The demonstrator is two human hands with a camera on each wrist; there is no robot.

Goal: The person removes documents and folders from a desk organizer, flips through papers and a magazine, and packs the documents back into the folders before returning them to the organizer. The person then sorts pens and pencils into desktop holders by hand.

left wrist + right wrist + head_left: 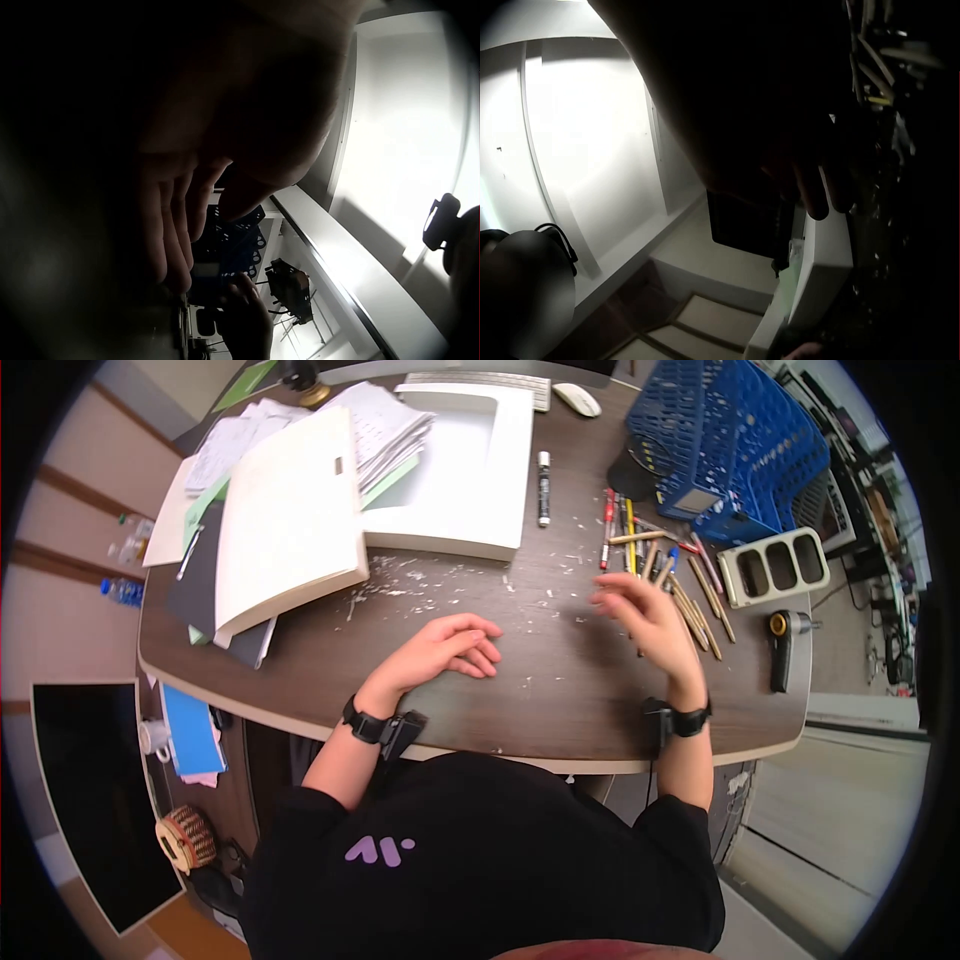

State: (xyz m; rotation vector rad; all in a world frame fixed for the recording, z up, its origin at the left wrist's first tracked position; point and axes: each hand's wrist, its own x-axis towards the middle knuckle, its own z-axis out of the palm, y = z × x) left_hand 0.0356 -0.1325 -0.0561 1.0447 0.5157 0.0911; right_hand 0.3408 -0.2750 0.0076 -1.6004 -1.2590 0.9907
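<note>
With the right hand (645, 615) hovering slack-fingered and empty over the scattered pencils (670, 575) and the left hand (445, 650) resting loose on the bench (560, 690), gathering looks barely begun.

Blue basket (735, 440), white tray (470, 460), open book (285, 520), black marker (544, 488).
</note>
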